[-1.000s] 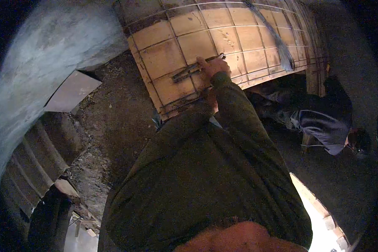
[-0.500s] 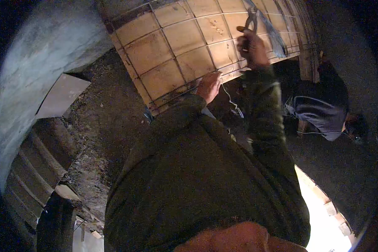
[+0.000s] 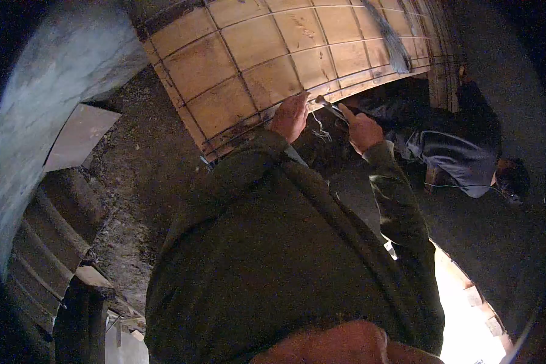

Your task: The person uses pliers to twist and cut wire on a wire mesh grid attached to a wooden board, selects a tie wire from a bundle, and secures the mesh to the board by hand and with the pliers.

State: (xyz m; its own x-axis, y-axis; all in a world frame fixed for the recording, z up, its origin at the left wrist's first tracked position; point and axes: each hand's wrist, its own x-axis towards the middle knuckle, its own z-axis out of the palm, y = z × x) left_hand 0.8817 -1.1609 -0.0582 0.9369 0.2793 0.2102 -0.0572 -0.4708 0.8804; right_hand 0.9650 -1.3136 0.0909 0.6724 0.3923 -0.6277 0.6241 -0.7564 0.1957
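A grid of thin steel bars (image 3: 239,70) lies over wooden formwork boards (image 3: 209,67). My left hand (image 3: 290,116) is at the near edge of the boards with its fingers curled; what they grip is hidden. Just right of it, my right hand (image 3: 364,132) is closed around the handles of metal pincers (image 3: 332,108). The pincers' head points left and reaches the edge bar, close to my left fingertips. Below that spot dangles a thin, pale, bent wire (image 3: 321,130). Farther up on the grid rests a grey bundle of tie wires (image 3: 396,51).
At right, another person in dark clothing (image 3: 455,158) bends low beside a wooden post (image 3: 444,91). A pale sheet (image 3: 82,136) leans near the wall (image 3: 54,73) at left, above ribbed dark panels (image 3: 48,255). Rough ground (image 3: 142,164) lies below the boards.
My right hand has come down from over the grid, near the tie wire bundle, to the boards' edge with the pincers. My left hand stays at the edge. The view has shifted slightly.
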